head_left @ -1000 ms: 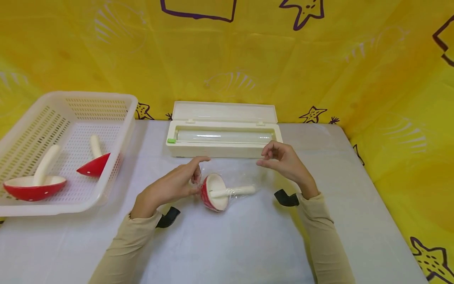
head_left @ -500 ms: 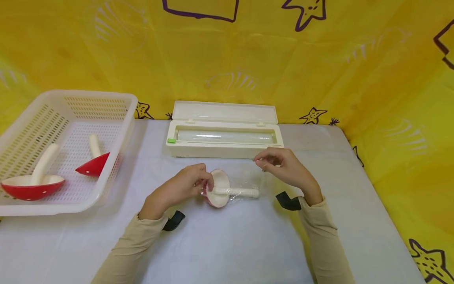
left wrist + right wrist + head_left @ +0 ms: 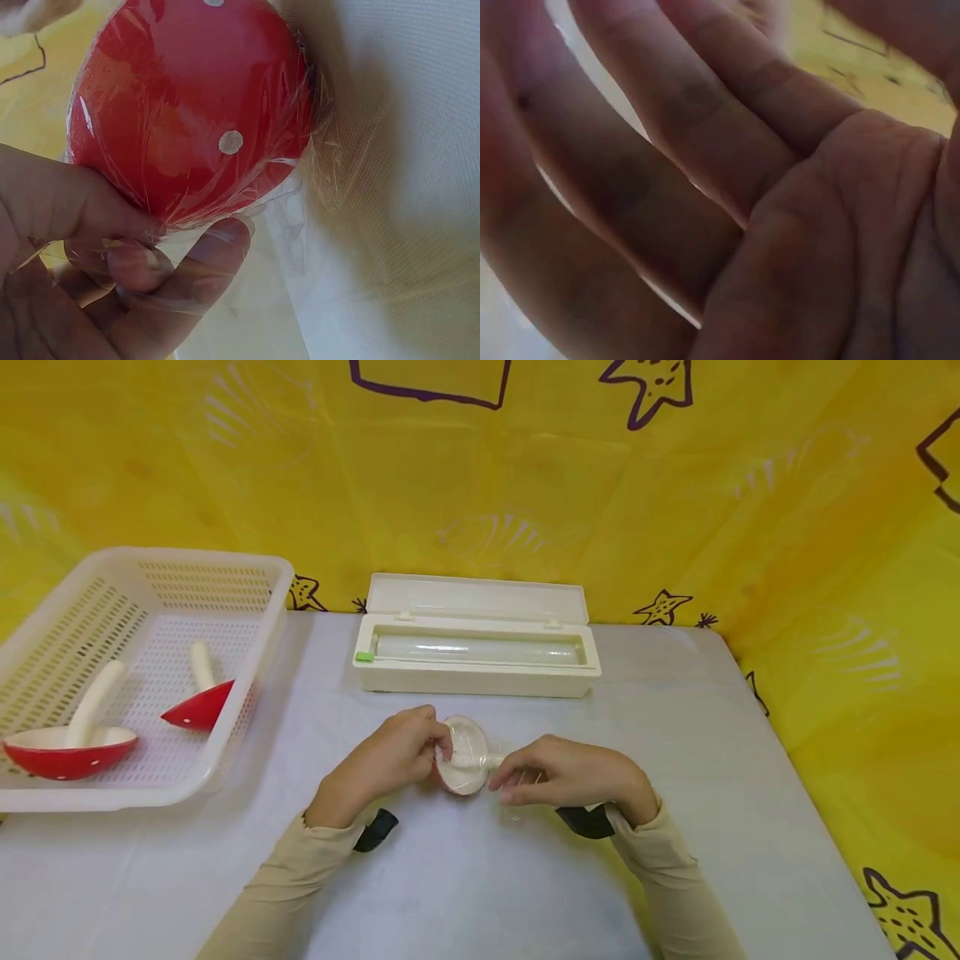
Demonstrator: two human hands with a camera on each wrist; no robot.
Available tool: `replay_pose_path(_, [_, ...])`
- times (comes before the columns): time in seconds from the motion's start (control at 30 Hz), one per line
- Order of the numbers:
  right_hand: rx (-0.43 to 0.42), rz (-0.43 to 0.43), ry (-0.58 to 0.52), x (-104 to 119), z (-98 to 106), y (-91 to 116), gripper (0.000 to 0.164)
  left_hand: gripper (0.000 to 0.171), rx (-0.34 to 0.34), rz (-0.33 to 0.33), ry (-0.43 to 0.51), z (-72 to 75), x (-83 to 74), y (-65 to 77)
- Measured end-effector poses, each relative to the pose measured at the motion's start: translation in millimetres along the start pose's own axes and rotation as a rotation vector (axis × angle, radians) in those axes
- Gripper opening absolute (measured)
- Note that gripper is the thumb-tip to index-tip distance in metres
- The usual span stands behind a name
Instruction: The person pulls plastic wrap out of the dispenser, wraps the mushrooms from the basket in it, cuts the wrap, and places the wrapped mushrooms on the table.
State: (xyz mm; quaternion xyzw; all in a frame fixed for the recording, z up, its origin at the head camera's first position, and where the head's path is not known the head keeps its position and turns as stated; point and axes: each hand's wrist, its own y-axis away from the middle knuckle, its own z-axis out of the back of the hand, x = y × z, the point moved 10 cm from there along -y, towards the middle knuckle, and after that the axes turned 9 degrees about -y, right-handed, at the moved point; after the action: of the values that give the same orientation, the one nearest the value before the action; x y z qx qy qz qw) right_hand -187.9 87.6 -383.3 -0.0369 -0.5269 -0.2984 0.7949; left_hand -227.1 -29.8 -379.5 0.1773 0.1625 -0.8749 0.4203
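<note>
A mushroom ornament [image 3: 468, 745] lies mid-table in the head view, loosely wrapped in clear plastic film. Its cap is red with white dots outside [image 3: 195, 97] and white inside, and its white stem points right. My left hand [image 3: 390, 760] pinches the cap's left edge and the film; in the left wrist view, film [image 3: 187, 296] crosses the fingers. My right hand [image 3: 573, 774] is curled over the stem from the right and hides most of it. The right wrist view shows only curved fingers [image 3: 615, 180], with their tips out of frame.
Behind the hands stands an open cream dispenser box [image 3: 476, 679] with a roll of clear film [image 3: 480, 650] inside. At the left, a white plastic basket [image 3: 142, 799] holds two more red mushrooms [image 3: 71, 764]. A yellow patterned cloth [image 3: 480, 468] hangs at the back and right.
My left hand has moved onto the cap's edge and grips there. My right hand has come from near the box down and left, over the stem. The mushroom has shifted slightly right.
</note>
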Motion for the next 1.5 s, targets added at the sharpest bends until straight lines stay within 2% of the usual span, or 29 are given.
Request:
replay_pose_path(0.1, [0.063,-0.016,0.014,-8.4,-16.0,-14.9,0.032,0.037,-0.01,-0.003,-0.01,1.2,-0.7,0.5])
replay_pose_path(0.2, [0.073,-0.064,-0.052,-18.1,-19.1,-19.3,0.028,0.037,-0.008,-0.004,-0.009,1.4,-1.2,0.6])
replay_pose_path(0.27, [0.004,-0.081,-0.094,-21.1,-8.2,-16.3,0.022,0.036,-0.005,-0.004,-0.008,1.2,-1.4,0.4])
replay_pose_path(0.37, [-0.206,-0.074,-0.055,-22.8,22.0,-7.1,0.022,0.036,0.002,0.001,-0.006,0.7,-0.3,0.3])
replay_pose_path(0.43, [-0.328,-0.096,0.007,-27.2,36.8,-2.5,0.04,0.035,0.006,0.003,-0.012,0.4,0.8,0.4])
replay_pose_path(0.47, [-0.359,-0.117,0.046,-30.2,39.7,-2.5,0.053,0.035,0.006,0.004,-0.013,0.5,1.5,0.6])
replay_pose_path(0.53, [-0.354,-0.181,0.087,-39.3,35.7,-7.0,0.078,0.035,0.004,0.006,-0.017,0.4,3.0,0.7])
replay_pose_path(0.6, [-0.306,-0.241,0.116,-47.9,24.4,-15.0,0.093,0.034,0.001,0.009,-0.017,0.4,4.3,0.3])
replay_pose_path(0.67, [-0.275,-0.279,0.161,-52.9,14.5,-23.1,0.089,0.033,0.0,0.021,-0.005,0.3,6.2,-0.3])
replay_pose_path(0.73, [-0.275,-0.301,0.21,-56.6,10.7,-29.3,0.072,0.032,0.004,0.031,0.015,0.1,7.7,-1.2])
replay_pose_path(0.83, [-0.316,-0.277,0.294,-58.2,13.4,-35.0,0.039,0.034,0.019,0.046,0.038,-1.0,9.3,-2.3])
replay_pose_path(0.97, [-0.39,-0.214,0.384,-54.7,21.6,-34.9,0.023,0.037,0.055,0.066,0.055,-3.9,10.2,-1.3])
replay_pose_path(1.1, [-0.447,-0.228,0.428,-54.8,30.2,-29.2,0.023,0.037,0.108,0.049,0.098,-7.7,8.8,0.6])
replay_pose_path(1.23, [-0.465,-0.252,0.412,-58.5,36.7,-24.5,0.027,0.023,0.22,0.022,0.162,-15.3,7.7,6.4])
replay_pose_path(1.3, [-0.457,-0.253,0.378,-59.8,38.1,-22.5,0.032,0.031,0.272,0.027,0.2,-18.6,9.1,9.5])
replay_pose_path(1.4, [-0.412,-0.23,0.285,-58.9,36.0,-20.6,0.049,0.03,0.288,0.02,0.262,-17.8,10.5,11.0])
replay_pose_path(1.5, [-0.387,-0.191,0.248,-55.2,34.3,-19.2,0.061,0.016,0.246,-0.003,0.3,-15.2,11.2,8.4])
